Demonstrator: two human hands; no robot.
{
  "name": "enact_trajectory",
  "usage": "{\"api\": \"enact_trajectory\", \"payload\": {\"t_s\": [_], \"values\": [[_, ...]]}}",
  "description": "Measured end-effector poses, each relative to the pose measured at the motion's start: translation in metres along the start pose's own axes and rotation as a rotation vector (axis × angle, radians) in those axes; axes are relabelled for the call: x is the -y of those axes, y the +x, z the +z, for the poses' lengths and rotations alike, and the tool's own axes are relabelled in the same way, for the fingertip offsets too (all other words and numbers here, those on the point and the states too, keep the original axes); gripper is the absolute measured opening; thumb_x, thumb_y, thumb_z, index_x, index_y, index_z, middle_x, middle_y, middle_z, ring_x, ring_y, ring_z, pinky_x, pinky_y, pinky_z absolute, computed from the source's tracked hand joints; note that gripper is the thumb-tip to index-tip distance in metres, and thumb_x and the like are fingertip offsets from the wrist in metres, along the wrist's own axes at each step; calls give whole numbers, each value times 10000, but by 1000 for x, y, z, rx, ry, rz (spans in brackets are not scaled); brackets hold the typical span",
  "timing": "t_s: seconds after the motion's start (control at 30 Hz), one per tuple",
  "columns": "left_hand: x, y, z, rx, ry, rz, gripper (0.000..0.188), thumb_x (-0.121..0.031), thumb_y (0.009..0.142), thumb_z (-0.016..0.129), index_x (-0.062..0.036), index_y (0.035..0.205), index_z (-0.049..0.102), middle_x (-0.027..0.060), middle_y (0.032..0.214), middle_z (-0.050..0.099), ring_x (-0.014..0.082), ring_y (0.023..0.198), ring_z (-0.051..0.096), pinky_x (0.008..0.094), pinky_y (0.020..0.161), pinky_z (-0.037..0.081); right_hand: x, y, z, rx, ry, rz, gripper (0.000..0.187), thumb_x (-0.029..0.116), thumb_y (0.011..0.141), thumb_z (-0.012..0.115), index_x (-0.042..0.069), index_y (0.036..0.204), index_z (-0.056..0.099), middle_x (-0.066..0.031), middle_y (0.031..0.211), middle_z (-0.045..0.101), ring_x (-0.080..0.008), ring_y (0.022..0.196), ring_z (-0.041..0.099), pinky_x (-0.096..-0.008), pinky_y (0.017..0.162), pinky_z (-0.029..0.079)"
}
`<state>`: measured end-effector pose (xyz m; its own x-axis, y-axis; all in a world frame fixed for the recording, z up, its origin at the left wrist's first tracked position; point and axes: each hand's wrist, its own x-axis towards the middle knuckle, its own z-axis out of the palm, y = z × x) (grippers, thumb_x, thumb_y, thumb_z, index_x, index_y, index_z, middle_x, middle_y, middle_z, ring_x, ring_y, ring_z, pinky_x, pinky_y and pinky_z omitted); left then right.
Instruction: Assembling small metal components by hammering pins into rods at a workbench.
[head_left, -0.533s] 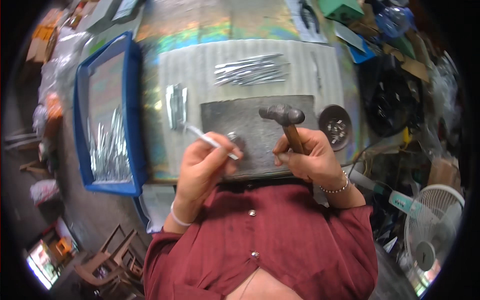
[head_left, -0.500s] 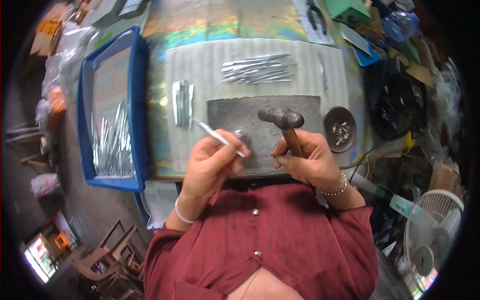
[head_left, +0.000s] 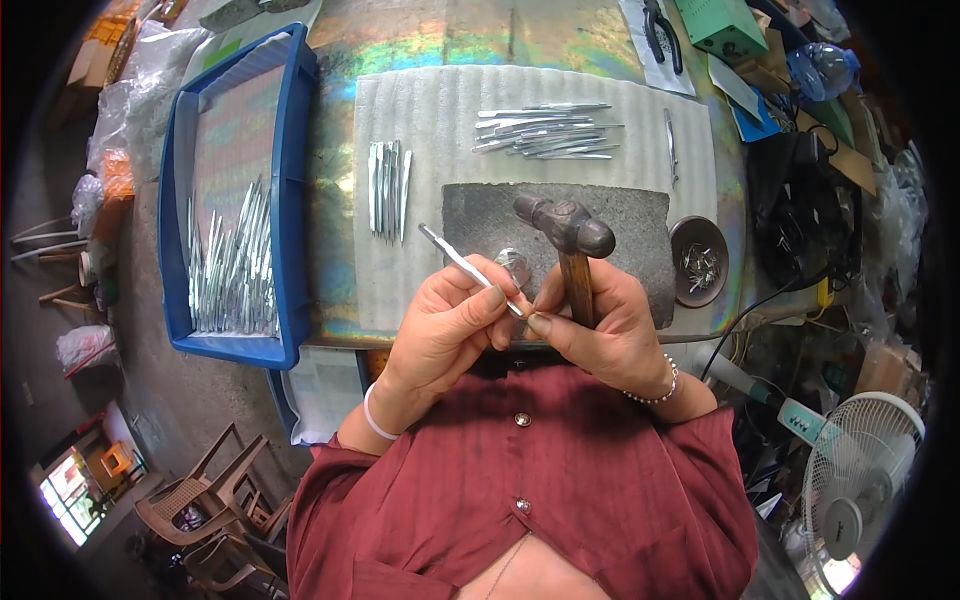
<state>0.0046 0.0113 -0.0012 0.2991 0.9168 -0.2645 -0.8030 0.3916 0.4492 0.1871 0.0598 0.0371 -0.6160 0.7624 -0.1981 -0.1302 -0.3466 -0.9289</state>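
Between the fingers of my left hand is a slim silvery metal rod, tilted with its far end up and to the left. My right hand grips a hammer by its wooden handle, the dark head raised over a grey slab. My right thumb and fingertips meet the rod's near end; whether they pinch a small part there I cannot tell. A round shiny piece lies on the slab behind my left fingertips. Similar rods lie in a small row and a larger pile.
A pale foam sheet covers the table's middle. On the left stands a blue tray with many rods. At right are a dark bowl of small metal bits, a thin pointed tool, pliers and a fan.
My hands have come together, so the right fingertips now meet the rod's near end. The hammer stays in my right hand. The whole view has shifted slightly.
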Motion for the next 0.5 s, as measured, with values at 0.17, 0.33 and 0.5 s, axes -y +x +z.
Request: {"api": "enact_trajectory", "payload": {"t_s": [0.17,0.33,0.5], "values": [[1,-5,4,-67,284,147,71,-65,907,608,-29,967,605,94,928,661,98,716,588,215,637,486,4,-1,-1,-26,20,92,107,-27,840,605,24,900,532,21,802,526,-31,697,456,-201,622,392],[6,-7,0,-60,421,236,50,-61,911,600,-32,951,607,99,945,658,99,723,595,219,654,496,-3,-1,-3,-27,60,97,116,4,847,637,18,911,541,20,782,522,-25,706,457,-200,613,387],[8,-7,-5,-48,107,102,89,-125,936,578,-43,970,567,112,934,653,115,705,604,217,632,503,-11,5,-12,-28,170,151,154,53,852,673,7,961,575,24,742,527,-21,671,451,-200,586,383]]}}
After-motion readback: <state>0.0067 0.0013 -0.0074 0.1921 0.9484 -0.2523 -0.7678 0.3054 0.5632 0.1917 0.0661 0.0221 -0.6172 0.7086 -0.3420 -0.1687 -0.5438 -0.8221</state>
